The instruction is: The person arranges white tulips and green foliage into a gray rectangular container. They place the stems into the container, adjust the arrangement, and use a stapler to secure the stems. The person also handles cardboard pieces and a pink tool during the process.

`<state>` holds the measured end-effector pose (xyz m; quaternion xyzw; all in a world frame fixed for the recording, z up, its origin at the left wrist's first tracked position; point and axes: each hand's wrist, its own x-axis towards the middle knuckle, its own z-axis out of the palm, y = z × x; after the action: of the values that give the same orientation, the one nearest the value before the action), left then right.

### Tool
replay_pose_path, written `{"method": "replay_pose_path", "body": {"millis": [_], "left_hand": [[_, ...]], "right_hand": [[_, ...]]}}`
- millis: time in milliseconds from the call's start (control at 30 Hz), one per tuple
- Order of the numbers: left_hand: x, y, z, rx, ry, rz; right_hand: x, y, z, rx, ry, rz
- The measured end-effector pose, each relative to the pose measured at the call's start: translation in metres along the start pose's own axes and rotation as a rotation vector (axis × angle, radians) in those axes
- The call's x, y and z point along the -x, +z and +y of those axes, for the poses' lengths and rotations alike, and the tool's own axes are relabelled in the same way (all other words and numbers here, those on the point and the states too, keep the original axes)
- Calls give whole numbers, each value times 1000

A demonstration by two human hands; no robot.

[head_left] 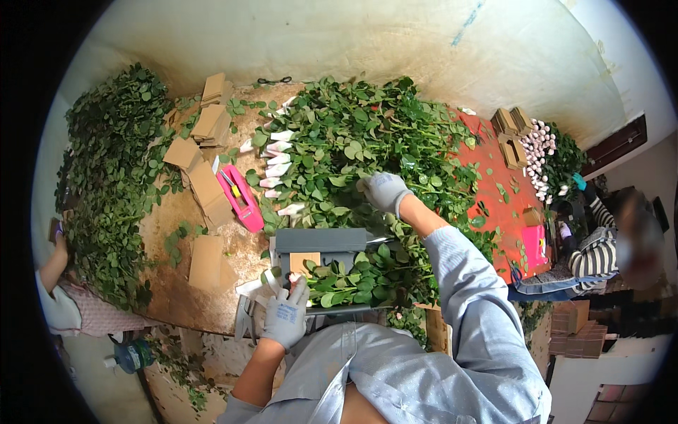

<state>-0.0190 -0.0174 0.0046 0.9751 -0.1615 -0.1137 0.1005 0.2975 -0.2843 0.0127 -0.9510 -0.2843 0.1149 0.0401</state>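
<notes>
My left hand, in a grey glove, is closed at the left end of a dark grey tray, its fingers on a pale rose bud. Beside it in the tray are leafy rose stems and a small piece of brown cardboard. My gloved right hand reaches over the large pile of leafy roses. Its fingers are curled in among the leaves, and what they grip is hidden. White-wrapped buds line the pile's left side.
Left of the pile lie a pink holder with a yellow-handled tool and stacked cardboard pieces. More greenery fills the far left, beside another person's hand. At right, a person in a striped sleeve works near pale rose buds.
</notes>
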Motion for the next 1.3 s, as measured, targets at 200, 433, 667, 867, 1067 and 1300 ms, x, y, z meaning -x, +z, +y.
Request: {"method": "replay_pose_path", "body": {"millis": [200,433,667,867,1067,1300], "left_hand": [[-2,3,-2,-74,19,42],[-1,13,-2,5,-22,16],[-3,1,-1,-62,27,43],[0,16,-6,-14,13,73],[-1,7,-3,90,-7,40],[6,6,0,77,-42,17]], "right_hand": [[-85,48,9,-200,52,78],[-96,74,-7,135,132,-93],[-65,76,-2,138,68,-181],[-39,45,-11,347,-113,-35],[0,-77,-32,554,-149,464],[103,-142,-75,506,-273,470]]}}
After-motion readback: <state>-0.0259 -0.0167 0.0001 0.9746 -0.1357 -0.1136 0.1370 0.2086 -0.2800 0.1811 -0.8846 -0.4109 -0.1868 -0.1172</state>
